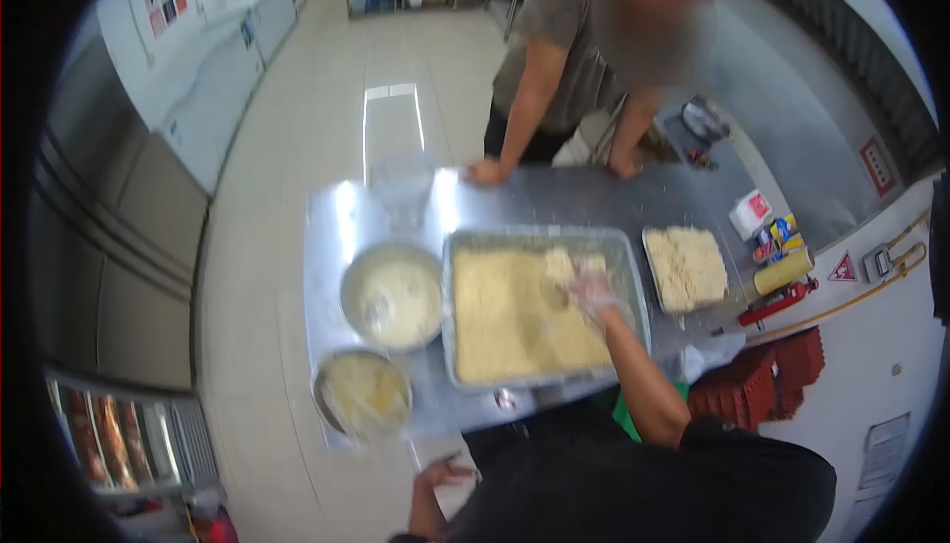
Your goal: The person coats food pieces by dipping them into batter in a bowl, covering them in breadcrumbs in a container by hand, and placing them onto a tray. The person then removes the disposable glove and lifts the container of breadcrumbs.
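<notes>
My right hand (592, 293), which seems to be in a clear plastic glove, is over the right part of a large metal tray (547, 236) of yellow crumbs (505, 316). A pale crumb-coated piece (559, 265) lies by its fingers. Blur hides whether the fingers grip anything. Below the table's front edge hangs my left hand (447, 471), empty, with its fingers apart. Left of the tray stands a metal bowl (348, 298) of creamy white liquid. Nearer me, a second bowl (319, 400) holds pale pieces in liquid.
A smaller tray (657, 286) heaped with coated pieces sits to the right on the steel table (554, 197). A clear container (404, 192) stands at the back left. Across the table a co-worker (564, 48) leans on both hands. Small packages (777, 236) lie at the right edge.
</notes>
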Action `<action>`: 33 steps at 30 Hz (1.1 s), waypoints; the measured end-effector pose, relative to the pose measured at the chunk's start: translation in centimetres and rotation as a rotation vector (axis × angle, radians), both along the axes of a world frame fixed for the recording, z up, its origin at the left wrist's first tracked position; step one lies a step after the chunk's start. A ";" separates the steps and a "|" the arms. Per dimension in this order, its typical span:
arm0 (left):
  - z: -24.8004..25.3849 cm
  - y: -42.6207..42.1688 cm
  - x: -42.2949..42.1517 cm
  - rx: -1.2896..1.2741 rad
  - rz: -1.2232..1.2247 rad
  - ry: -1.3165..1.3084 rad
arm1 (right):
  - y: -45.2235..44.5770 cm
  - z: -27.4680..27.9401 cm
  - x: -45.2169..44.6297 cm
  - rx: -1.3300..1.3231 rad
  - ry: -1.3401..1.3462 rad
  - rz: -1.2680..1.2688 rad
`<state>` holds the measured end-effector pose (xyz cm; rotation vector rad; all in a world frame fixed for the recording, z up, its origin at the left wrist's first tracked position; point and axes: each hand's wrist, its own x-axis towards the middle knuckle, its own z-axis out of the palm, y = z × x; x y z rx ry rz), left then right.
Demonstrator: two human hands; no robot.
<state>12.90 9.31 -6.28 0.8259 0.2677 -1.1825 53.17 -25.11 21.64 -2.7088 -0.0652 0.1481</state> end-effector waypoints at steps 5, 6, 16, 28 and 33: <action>-0.2 -1.0 -6.4 0.337 0.093 0.434 | 4.2 4.3 -0.4 0.261 0.105 -0.015; 3.4 -2.0 -6.7 0.374 0.175 0.449 | 5.3 5.7 -0.8 0.399 0.188 -0.075; 9.0 -9.7 -8.7 0.562 0.491 0.401 | -7.1 -6.1 1.8 0.251 0.437 -0.103; 5.1 -15.9 -11.4 0.485 0.714 0.476 | -4.8 -13.9 -7.4 0.857 0.879 0.256; 6.4 -17.2 -12.6 0.545 0.648 0.350 | -3.0 -13.1 -3.0 1.164 0.936 0.058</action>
